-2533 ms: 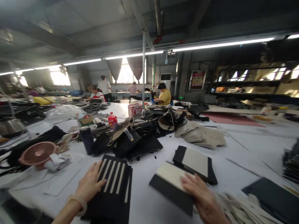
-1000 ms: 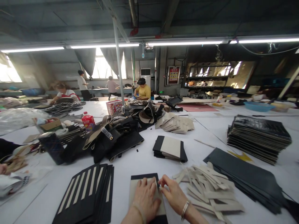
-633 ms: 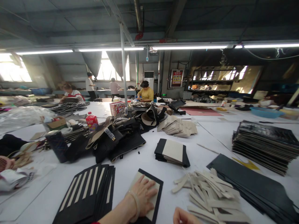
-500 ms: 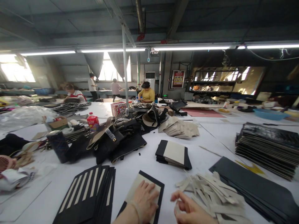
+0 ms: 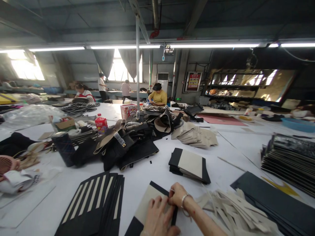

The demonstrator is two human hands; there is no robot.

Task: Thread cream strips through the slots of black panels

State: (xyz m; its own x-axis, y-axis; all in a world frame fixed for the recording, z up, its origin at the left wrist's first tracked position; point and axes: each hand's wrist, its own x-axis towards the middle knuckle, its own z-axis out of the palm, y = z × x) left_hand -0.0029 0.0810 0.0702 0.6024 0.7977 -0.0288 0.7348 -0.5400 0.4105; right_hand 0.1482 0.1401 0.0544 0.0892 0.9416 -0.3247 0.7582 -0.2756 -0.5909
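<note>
A black flat piece with a beige panel (image 5: 145,205) lies on the white table in front of me. My left hand (image 5: 157,216) rests flat on it, fingers stretched toward its far end. At the piece's right edge is my right hand (image 5: 177,196), its fingers pinched together beside my left fingertips; what they grip is hidden. Left of my hands is a fanned stack of black pieces with beige stripes (image 5: 92,203). To the right lies a loose heap of beige strips (image 5: 238,209). Just beyond sits a small stack of black-and-beige pieces (image 5: 190,164).
Black bag parts (image 5: 128,141) are piled beyond, with a dark cylinder (image 5: 63,149) and red bottle (image 5: 101,123). Beige sheets (image 5: 194,135) lie mid-table. Dark panels (image 5: 270,200) and a tall black stack (image 5: 290,160) stand right. A person in yellow (image 5: 158,95) sits opposite.
My right hand has moved left and forward from beside the strips to the piece's right edge, its fingers now pinched. My left hand stays on the piece. The view has shifted slightly.
</note>
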